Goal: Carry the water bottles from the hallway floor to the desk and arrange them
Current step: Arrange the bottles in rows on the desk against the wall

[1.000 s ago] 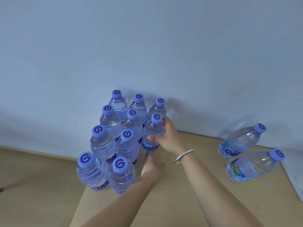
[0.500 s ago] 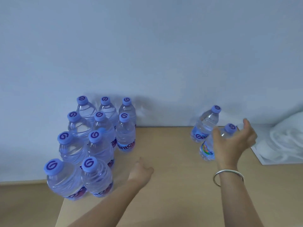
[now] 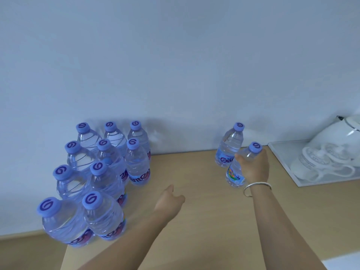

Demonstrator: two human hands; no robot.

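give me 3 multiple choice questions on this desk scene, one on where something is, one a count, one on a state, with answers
1. Where is the white tray?
A. at the desk's right
B. among the grouped bottles
C. at the near edge

2. How many bottles stand in the left cluster?
A. six
B. ten
C. fourteen

3. What is the right hand doing?
A. lying flat on the desk
B. gripping a bottle
C. lifting the kettle

Answers: 1 A, the tray sits right of the two separate bottles. 2 B, ten caps show there. 3 B, its fingers wrap the nearer right bottle.
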